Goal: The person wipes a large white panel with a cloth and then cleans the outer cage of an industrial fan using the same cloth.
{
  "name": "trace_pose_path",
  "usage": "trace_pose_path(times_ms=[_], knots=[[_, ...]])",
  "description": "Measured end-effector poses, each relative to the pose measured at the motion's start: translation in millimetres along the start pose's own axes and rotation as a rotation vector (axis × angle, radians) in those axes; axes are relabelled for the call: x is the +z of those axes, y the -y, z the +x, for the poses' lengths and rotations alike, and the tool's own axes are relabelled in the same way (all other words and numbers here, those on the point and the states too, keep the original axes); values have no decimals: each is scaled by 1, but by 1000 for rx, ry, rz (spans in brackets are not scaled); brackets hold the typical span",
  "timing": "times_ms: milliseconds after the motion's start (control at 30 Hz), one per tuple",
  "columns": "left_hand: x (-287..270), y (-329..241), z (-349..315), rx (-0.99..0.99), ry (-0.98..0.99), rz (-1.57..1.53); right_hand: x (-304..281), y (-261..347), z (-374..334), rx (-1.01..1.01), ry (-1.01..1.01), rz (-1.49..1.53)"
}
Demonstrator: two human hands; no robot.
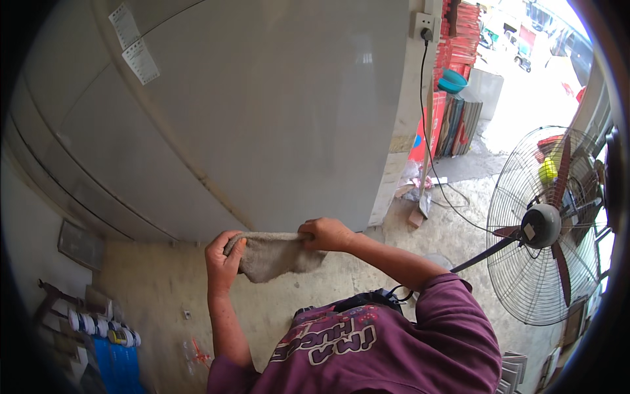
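A grey-brown cloth (275, 261) is stretched between my two hands in front of my body, its lower edge hanging loose. My left hand (224, 255) grips its left end, the thumb pressed against the fabric. At the other end, my right hand (326, 234) pinches the upper edge with curled fingers. The cloth's top edge looks folded or rolled over. Just beyond both hands rises a large grey panel (275, 118), apart from the cloth as far as I can see.
To the right stands a big wire-caged fan (543, 226). A black cord (423, 98) runs from a wall socket (425, 26) down toward it. Red stacked boxes (463, 33) and a teal basin (452, 81) are by the bright doorway. White rolls (105, 328) and blue material (117, 364) lie at lower left.
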State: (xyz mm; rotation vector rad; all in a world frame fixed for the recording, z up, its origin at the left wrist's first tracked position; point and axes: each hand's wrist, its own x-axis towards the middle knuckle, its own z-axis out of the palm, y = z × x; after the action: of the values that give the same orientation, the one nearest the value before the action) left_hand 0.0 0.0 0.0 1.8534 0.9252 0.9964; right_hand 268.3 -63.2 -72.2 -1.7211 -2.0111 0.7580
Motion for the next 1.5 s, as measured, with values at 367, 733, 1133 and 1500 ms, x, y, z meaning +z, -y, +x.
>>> trace_pose_path(times_ms=[367,733,1133,1500], knots=[[10,44,100,115,-89,109,-79,-21,39,47,-464,-83],[-37,57,205,182,-249,239,-140,16,126,8,-681,-152],[-91,67,285,488,-623,675,-167,49,219,-137,-904,-126],[-118,52,321,85,-290,-284,-171,46,273,-145,-836,-325]])
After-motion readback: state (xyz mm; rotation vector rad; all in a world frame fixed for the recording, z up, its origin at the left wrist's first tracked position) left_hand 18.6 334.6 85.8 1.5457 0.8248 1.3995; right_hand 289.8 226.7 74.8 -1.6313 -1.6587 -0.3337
